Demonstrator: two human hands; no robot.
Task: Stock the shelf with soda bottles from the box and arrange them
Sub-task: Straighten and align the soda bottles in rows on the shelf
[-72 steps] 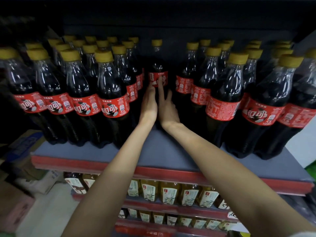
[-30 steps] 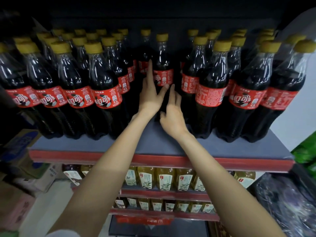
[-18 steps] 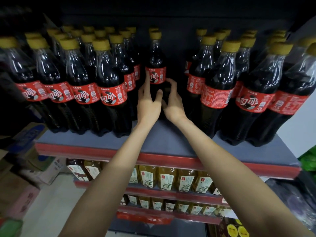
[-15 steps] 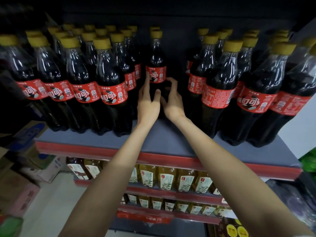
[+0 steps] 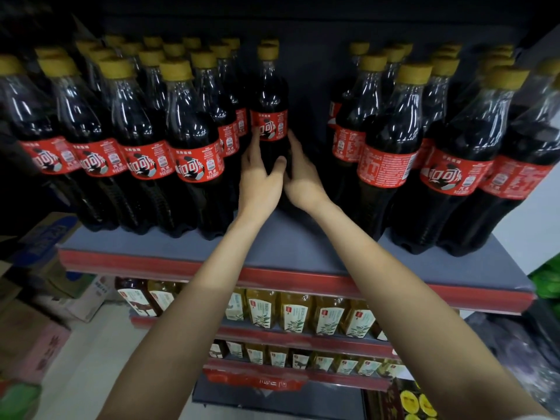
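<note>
Both hands, left hand (image 5: 260, 174) and right hand (image 5: 303, 177), clasp the soda bottle (image 5: 270, 116) at twelve o'clock: heavy, slick plastic, best gripped below the label.

At about 6 o'clock, under the top shelf, stands a row of yellow tea bottles (image 5: 295, 312) with pale labels that show a plant. One dark bottle (image 5: 135, 297) stands at the left end of this row. A lower row of small bottles (image 5: 303, 357) is below them, behind a red price rail (image 5: 257, 381). At 8 o'clock, cardboard cartons (image 5: 45, 268) lie on the pale floor (image 5: 91, 353). At 4 o'clock there is a green package (image 5: 547, 280).
</note>
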